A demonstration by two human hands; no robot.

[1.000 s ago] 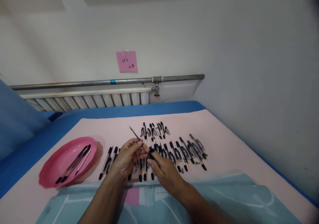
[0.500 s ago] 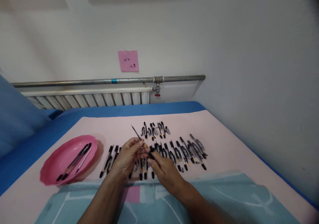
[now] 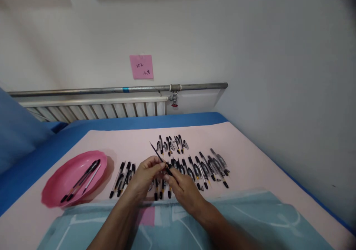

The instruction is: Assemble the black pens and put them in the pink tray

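Note:
Over the rows of pen parts, my two hands meet with their fingers closed. My left hand (image 3: 148, 174) pinches a thin dark pen refill (image 3: 157, 152), whose pointed end sticks out up and to the left. A short black pen part (image 3: 168, 171) is gripped by the fingertips of my right hand (image 3: 182, 187), in line with the refill. Fingers hide where the two meet. Beneath and around the hands lie several pen barrels with black ends (image 3: 204, 170), along with loose clear-and-black caps.
On the left, a pink scalloped dish (image 3: 52, 183) holds two dark pens and a white stick-like piece. A smaller group of pen parts (image 3: 169, 145) lies farther back. Pale pink sheeting (image 3: 256, 168) covers the surface, with a teal patterned cloth (image 3: 250, 220) at the near edge.
The refill and the black part have come closer together; the yellowish section between them is now mostly hidden. The refill's tip has shifted slightly right and down. The view has drifted a little.

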